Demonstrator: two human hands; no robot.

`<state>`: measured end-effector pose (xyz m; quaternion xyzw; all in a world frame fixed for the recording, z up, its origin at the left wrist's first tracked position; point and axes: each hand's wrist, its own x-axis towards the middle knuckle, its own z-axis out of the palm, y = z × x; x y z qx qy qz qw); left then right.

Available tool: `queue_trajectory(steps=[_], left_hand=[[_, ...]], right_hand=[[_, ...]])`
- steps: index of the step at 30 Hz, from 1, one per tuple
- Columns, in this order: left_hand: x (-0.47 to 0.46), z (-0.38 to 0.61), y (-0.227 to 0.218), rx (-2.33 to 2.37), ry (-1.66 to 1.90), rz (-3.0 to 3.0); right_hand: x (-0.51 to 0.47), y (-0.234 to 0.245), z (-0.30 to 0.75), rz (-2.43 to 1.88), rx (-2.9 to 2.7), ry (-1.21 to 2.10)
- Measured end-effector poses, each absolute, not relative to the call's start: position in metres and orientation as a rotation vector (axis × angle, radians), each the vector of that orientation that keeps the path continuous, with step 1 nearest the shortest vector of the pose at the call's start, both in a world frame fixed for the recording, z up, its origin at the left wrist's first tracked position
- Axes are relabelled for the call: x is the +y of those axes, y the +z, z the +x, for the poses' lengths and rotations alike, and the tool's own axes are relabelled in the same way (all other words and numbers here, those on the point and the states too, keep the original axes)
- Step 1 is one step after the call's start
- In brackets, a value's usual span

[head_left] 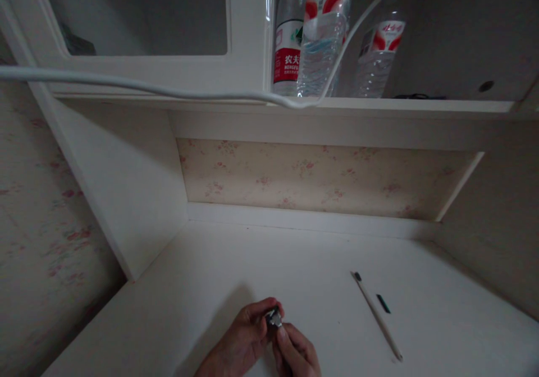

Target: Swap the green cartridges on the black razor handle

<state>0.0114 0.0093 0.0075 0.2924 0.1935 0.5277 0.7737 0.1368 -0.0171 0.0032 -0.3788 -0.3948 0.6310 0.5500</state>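
Observation:
Above the white desktop, near the bottom centre of the view, my left hand is closed around a small black and silver metal object. My right hand pinches the lower right side of that same object with thumb and fingers. Much of it is hidden by the fingers, and I cannot make out its kind. To the right on the desk lies a long thin pale stick with a dark tip at its far end. Beside the stick is a short dark green strip.
A white cable hangs across the upper view, in front of the shelf. Plastic water bottles stand on the shelf. White side panels and a floral-papered wall enclose the desk.

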Motion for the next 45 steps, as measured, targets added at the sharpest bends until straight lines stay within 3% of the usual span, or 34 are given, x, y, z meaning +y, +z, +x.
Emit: queue_trajectory(steps=[15, 24, 35, 39, 45], left_hand=[[0.009, -0.003, 0.020, 0.514, 0.998, 0.878], [0.018, 0.007, 0.010, 0.661, 1.216, 0.814], [0.021, 0.009, 0.002, 0.815, 1.247, 0.880], [0.022, 0.008, 0.001, 0.821, 1.250, 0.848], [0.025, 0.009, -0.003, 0.774, 1.201, 0.869]], right_hand=[[-0.014, 0.014, 0.152, -0.825, -1.031, 1.888], [-0.011, 0.008, 0.155, -0.860, -1.343, 1.542], [-0.003, -0.004, 0.162, -0.959, -1.180, 1.245], [0.012, -0.011, 0.186, -1.178, -1.126, 1.000], [0.043, -0.006, 0.260, -1.800, -1.537, 0.426]])
